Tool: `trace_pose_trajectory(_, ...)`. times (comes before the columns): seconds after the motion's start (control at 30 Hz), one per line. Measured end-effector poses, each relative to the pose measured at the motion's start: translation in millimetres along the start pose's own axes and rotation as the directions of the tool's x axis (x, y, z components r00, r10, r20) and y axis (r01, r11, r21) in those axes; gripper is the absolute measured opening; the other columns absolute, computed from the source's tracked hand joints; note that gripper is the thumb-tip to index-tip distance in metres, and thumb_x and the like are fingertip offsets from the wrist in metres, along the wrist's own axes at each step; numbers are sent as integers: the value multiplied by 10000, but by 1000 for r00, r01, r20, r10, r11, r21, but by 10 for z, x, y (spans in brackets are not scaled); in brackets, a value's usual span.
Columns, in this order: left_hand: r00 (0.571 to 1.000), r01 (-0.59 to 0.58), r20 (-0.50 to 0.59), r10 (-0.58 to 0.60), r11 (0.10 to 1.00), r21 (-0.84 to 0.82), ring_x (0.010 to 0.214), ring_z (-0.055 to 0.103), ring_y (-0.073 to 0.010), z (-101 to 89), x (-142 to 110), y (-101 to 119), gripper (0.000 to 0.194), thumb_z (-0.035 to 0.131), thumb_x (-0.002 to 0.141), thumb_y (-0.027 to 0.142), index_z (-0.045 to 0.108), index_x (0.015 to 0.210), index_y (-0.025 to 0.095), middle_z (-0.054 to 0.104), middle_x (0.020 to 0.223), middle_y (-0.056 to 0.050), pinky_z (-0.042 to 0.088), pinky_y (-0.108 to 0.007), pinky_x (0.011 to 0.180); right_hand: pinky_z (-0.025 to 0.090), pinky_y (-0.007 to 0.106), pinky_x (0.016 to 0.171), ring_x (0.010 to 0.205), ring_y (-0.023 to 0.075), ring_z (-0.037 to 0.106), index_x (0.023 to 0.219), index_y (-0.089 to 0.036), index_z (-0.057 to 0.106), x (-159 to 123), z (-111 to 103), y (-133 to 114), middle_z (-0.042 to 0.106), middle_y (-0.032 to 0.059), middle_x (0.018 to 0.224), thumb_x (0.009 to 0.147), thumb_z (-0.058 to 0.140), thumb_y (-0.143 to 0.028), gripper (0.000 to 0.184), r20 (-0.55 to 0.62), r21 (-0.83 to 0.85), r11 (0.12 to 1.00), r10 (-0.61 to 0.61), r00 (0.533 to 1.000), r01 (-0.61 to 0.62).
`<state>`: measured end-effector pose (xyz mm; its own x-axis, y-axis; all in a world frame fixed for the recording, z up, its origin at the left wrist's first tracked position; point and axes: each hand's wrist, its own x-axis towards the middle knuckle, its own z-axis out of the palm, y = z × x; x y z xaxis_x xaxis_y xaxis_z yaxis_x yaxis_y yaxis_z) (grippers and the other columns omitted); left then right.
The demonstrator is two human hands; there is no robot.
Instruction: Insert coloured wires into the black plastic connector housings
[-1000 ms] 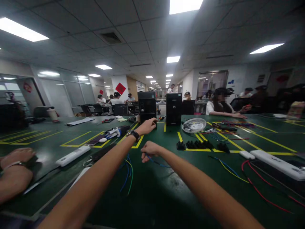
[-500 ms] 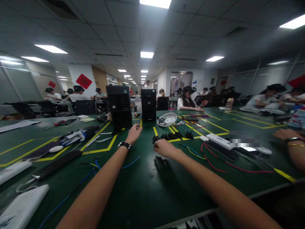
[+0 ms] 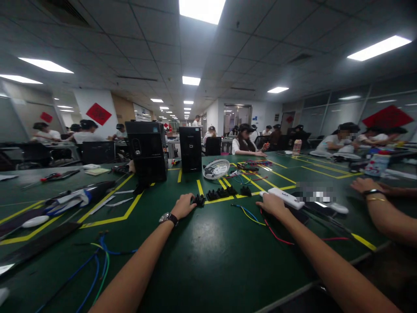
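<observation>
My left hand [image 3: 184, 206], with a watch on its wrist, has its curled fingertips on a small black knobbed part [image 3: 200, 200] at the left end of a row. More black parts [image 3: 221, 193] lie just right of it, and a separate black part [image 3: 245, 191] sits beyond them. My right hand [image 3: 273, 205] is low over the table, curled next to a white oblong device [image 3: 288, 198]. A red wire [image 3: 275, 234] runs out below its fingers; whether they grip anything is hidden. Blue and yellow wires [image 3: 249, 214] lie between my hands.
Two black computer towers [image 3: 146, 150] [image 3: 190, 150] stand behind a white oval basket [image 3: 216, 169]. Blue and green wires [image 3: 102, 252] lie at front left. Another person's forearm [image 3: 382, 213] rests at the right, near a patterned bottle [image 3: 376, 164]. Yellow tape [image 3: 112, 221] marks the green table.
My left hand has come to the leftmost black part. My right hand has left the row and moved right, beside the white device. The view has turned right.
</observation>
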<state>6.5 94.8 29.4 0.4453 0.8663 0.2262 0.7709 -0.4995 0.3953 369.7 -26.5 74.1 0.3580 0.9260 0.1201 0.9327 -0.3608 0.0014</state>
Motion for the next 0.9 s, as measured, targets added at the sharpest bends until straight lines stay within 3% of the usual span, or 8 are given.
trace_pose_trajectory(0.13,1000,-26,6,26,1000,-5,1103,518,-251,-94,-124,32,522,557,763,426,477,1208,166,578,1176,-127,395,-332,902,445,338,741,991,310,599,1001,-91,626,37,-8,-128,626,203,1047,772,600,-223,266,34,45,999,-10,999,8)
trace_pose_trajectory(0.27,1000,20,-13,-21,999,-50,1285,359,-274,-92,-27,102,720,488,791,511,302,1368,122,375,1410,-165,318,-350,998,446,287,699,968,277,606,974,-110,630,-1,-42,-181,628,176,1047,701,616,-119,273,53,113,994,-16,998,10)
trace_pose_trajectory(0.47,995,43,90,-36,996,-72,1130,503,-296,-19,109,217,558,538,746,510,490,1201,189,561,1222,-129,388,-381,898,428,226,567,714,188,638,1149,-95,553,-69,-162,-108,673,120,882,713,605,-153,443,66,290,957,5,998,-24)
trace_pose_trajectory(0.57,997,30,80,-24,997,-73,1065,516,-308,-14,20,252,578,576,680,580,534,1098,183,591,1116,-124,408,-380,852,415,219,513,583,155,613,1175,-66,541,-140,-324,-82,677,100,780,751,556,-166,436,50,395,918,-5,999,-15)
trace_pose_trajectory(0.67,1000,2,10,-1,994,-108,1019,523,-312,-13,-125,288,610,647,602,569,556,1040,154,584,1041,-127,411,-386,854,417,207,522,588,137,606,1209,-84,523,-287,-560,-145,679,76,791,766,542,-176,453,-13,477,877,-66,998,64)
trace_pose_trajectory(0.73,998,-4,-58,-10,976,-220,998,538,-295,-18,-235,347,608,699,574,493,544,1046,142,574,1036,-125,419,-383,864,422,197,520,575,125,595,1273,-98,458,-421,-728,-268,669,41,736,782,530,-192,505,-71,575,802,-151,986,165)
trace_pose_trajectory(0.8,995,26,-76,-64,905,-424,946,576,-259,-43,-347,454,611,715,590,426,503,1091,148,580,1028,-111,451,-369,837,424,192,486,527,115,572,1276,-94,436,-559,-870,-473,633,6,648,791,519,-206,504,-133,733,621,-269,954,277)
trace_pose_trajectory(0.9,989,88,-17,-146,679,-729,835,629,-210,-120,-521,666,663,725,628,360,415,1183,169,613,972,-88,504,-351,763,437,183,449,476,94,546,1042,-130,551,-722,-959,-909,568,-34,588,785,520,-212,272,-150,888,331,-446,882,318)
